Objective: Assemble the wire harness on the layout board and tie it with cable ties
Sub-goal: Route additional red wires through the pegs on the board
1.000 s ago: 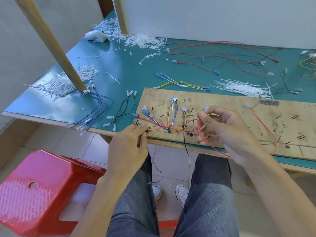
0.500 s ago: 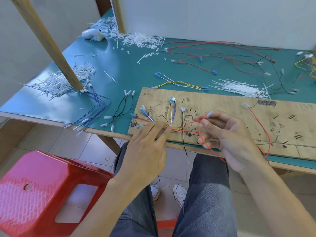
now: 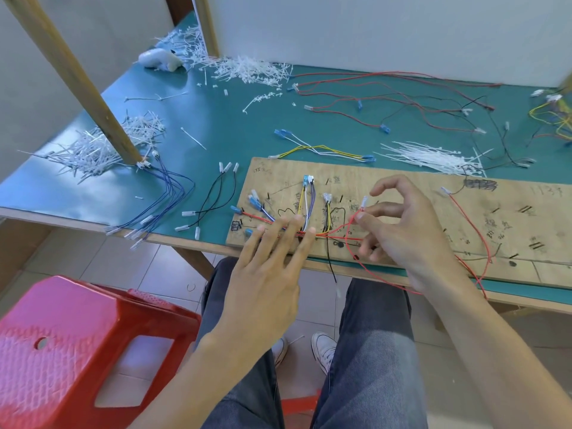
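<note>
Pinching a thin red wire (image 3: 353, 222) just below its white terminal, my right hand (image 3: 402, 233) is hovering mid-frame over the scribbled plywood layout board (image 3: 402, 188). Left of it, my left hand (image 3: 266, 283) is pressing straight fingers onto the coloured wire bundle (image 3: 306, 209).

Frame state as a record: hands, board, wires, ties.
left hand: fingers straight, pressing the wire bundle onto the board
right hand: pinches the red wire just below its white terminal
board: flat at the near edge of the table
cable ties: loose pile on the table beyond the board
stool: red, on the floor at left
</note>
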Motion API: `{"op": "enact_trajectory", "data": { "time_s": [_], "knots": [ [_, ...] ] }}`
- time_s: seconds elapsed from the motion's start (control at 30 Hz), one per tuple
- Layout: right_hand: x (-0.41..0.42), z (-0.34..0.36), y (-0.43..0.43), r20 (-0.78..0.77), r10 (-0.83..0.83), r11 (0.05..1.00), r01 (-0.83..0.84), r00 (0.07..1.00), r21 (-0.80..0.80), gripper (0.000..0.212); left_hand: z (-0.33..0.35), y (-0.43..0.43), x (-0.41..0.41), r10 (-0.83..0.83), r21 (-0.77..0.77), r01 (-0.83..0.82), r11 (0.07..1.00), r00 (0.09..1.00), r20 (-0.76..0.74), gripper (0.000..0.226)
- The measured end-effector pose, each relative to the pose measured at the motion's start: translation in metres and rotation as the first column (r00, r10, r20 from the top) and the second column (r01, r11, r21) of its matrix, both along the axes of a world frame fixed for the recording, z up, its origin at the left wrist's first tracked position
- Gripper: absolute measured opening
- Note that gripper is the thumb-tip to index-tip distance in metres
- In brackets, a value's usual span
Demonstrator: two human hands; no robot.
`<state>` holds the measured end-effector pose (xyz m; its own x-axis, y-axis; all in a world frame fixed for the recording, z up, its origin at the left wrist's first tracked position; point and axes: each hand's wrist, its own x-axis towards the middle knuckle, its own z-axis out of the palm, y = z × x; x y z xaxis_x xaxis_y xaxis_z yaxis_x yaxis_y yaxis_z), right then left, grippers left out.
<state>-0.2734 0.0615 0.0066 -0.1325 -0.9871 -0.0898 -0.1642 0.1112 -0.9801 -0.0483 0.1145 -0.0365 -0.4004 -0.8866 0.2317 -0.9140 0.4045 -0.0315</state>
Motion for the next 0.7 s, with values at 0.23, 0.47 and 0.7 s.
{"op": "enact_trajectory", "data": {
  "time_s": [0.23, 0.47, 0.7],
  "knots": [
    [0.006, -0.005, -0.009, -0.397, -0.049, 0.989, -0.011, 0.916, -0.148, 0.018, -0.005, 0.005, -0.018, 0.011, -0.048, -0.008, 0.999, 0.997, 0.076, 0.087],
    [0.012, -0.003, -0.02, -0.534, -0.03, 0.973, -0.097, 0.845, -0.209, 0.008, -0.006, 0.0, -0.023, 0.005, -0.029, -0.004, 1.0, 0.999, 0.044, 0.076],
    [0.028, -0.009, -0.035, -0.553, -0.077, 0.957, -0.094, 0.83, -0.274, 0.006, -0.008, -0.003, -0.029, 0.025, -0.02, -0.027, 0.999, 0.997, -0.068, 0.073]
  ]
}}
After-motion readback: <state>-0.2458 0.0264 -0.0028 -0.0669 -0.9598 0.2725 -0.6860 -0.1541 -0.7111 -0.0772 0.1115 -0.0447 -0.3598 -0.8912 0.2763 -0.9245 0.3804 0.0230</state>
